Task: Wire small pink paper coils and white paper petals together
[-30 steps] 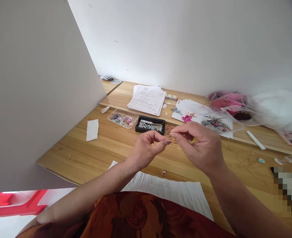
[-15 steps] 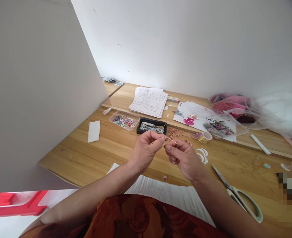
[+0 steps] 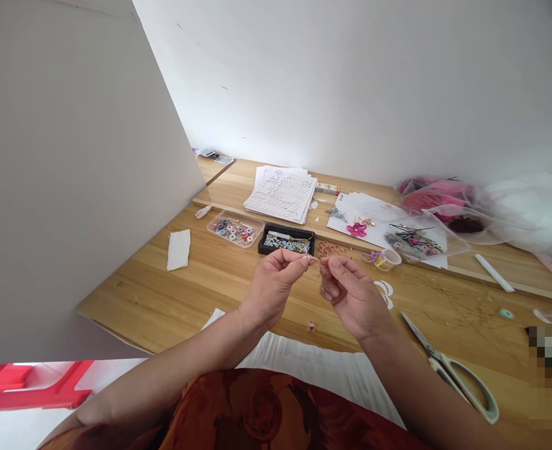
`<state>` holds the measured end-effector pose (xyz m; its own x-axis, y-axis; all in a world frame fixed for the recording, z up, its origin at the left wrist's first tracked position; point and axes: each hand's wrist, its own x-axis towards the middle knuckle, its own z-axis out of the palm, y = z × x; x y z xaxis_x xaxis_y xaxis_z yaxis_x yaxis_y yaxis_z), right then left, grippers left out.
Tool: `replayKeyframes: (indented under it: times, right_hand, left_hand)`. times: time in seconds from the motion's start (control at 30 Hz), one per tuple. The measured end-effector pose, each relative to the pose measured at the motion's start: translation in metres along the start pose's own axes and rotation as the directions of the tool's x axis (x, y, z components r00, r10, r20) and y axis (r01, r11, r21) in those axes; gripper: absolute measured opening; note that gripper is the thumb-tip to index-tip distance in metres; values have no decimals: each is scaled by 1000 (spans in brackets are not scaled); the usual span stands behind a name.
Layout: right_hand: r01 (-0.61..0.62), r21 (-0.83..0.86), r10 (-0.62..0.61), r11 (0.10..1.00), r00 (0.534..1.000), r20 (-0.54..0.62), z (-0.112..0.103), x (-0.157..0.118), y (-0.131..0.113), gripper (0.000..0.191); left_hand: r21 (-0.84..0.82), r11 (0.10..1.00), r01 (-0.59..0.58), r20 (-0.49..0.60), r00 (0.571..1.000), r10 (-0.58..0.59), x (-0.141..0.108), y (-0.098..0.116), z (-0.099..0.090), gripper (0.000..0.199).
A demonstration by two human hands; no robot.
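Above the wooden table's front, my left hand is closed in a pinch on a thin pinkish strand, most of it hidden by the fingers. My right hand, just to the right, has its thumb and forefinger pressed together at the strand's other end; the remaining fingers are curled. Past the fingertips lie several small pink-copper loops. White crescent cutouts rest beside my right hand. Below and between the hands sits a tiny pinkish clear piece, too small to name.
A black tray of beads and a clear box of coloured rings stand behind my hands. Scissors lie at right, near loose golden wire and a spool. Paper sheets and plastic bags occupy the back.
My right hand has shifted slightly right and turned, its fingertips closing on the strand's end. Less of the strand shows now. My left hand stays nearly in place.
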<state>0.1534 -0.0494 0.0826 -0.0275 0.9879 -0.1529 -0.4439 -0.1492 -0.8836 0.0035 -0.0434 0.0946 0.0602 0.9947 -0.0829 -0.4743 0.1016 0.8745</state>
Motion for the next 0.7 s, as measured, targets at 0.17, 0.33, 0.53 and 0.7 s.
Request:
replayKeyframes:
  times: [0.17, 0.33, 0.53, 0.7]
  right_hand:
    - [-109, 80, 109, 991, 994, 5, -5, 4, 3, 29]
    - [73, -148, -79, 986, 996, -40, -4, 0, 6, 27]
    - [150, -196, -170, 969, 981, -89, 0, -1, 5, 27]
    - [80, -142, -84, 987, 996, -28, -7, 5, 2, 29]
  left_hand:
    - [-1, 1000, -12, -35, 999, 12, 1, 0, 1, 19]
    - [-3, 1000, -13, -46, 999, 13, 0, 0, 1, 20]
    - [8, 1000, -9, -38, 999, 9, 0, -2, 1, 22]
    - [21, 1000, 20, -13, 1000, -20, -1, -1, -1, 24]
